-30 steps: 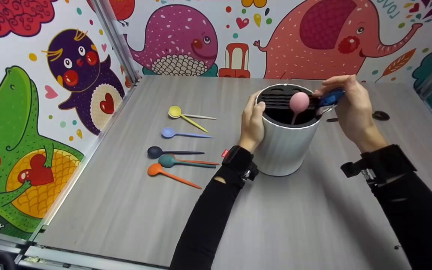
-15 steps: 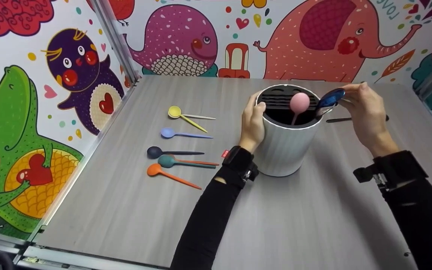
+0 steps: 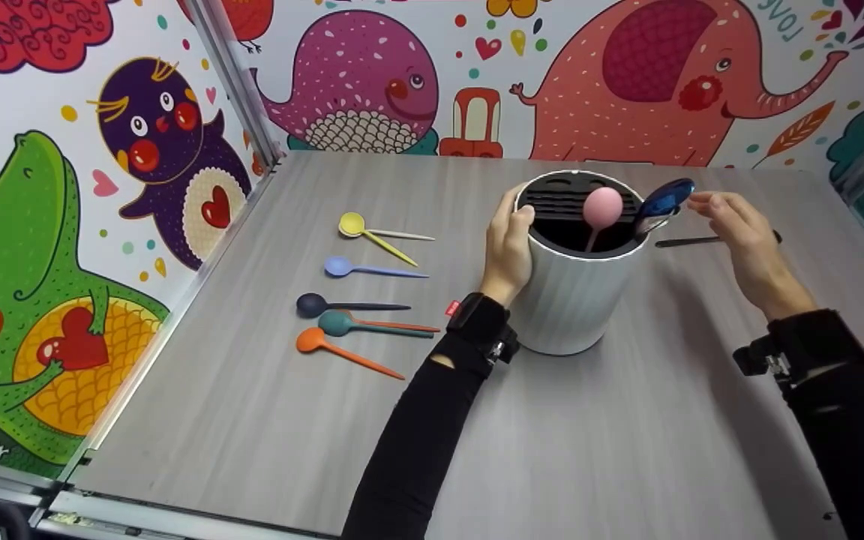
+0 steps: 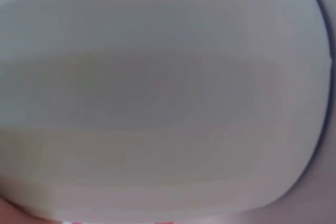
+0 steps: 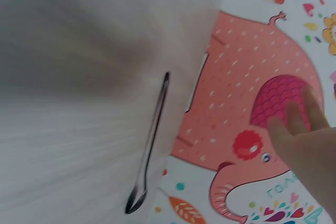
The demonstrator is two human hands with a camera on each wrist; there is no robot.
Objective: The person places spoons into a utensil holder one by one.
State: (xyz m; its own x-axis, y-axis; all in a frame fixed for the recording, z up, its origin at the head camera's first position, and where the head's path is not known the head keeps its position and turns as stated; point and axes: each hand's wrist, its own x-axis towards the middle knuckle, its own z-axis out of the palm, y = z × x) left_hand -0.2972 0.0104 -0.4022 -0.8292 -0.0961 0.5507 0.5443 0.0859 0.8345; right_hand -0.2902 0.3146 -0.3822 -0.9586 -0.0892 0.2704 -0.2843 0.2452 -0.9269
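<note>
My left hand (image 3: 508,247) grips the left side of a white round utensil holder (image 3: 571,307), thumb at its rim. In the left wrist view the white wall of the holder (image 4: 157,93) fills nearly everything. A pink spoon (image 3: 602,208) stands in the holder, bowl up, in front of its black slotted insert (image 3: 559,202). At the right rim leans a shiny blue spoon (image 3: 668,196), with a silvery piece just below it. My right hand (image 3: 751,244) is beside the blue spoon's bowl, fingers loosely extended and holding nothing. The right wrist view shows those fingers (image 5: 296,121) spread apart.
Left of the holder lie yellow (image 3: 352,225), periwinkle (image 3: 338,266), navy (image 3: 312,304), teal (image 3: 336,323) and orange (image 3: 312,340) spoons, plus partly covered ones. Behind my right hand lies a dark long-handled spoon (image 5: 152,140). Cartoon-printed walls (image 3: 469,75) border the table.
My right hand has let go of the blue spoon and drawn back to the right. The spoon stays leaning at the rim. My left hand keeps its hold on the holder.
</note>
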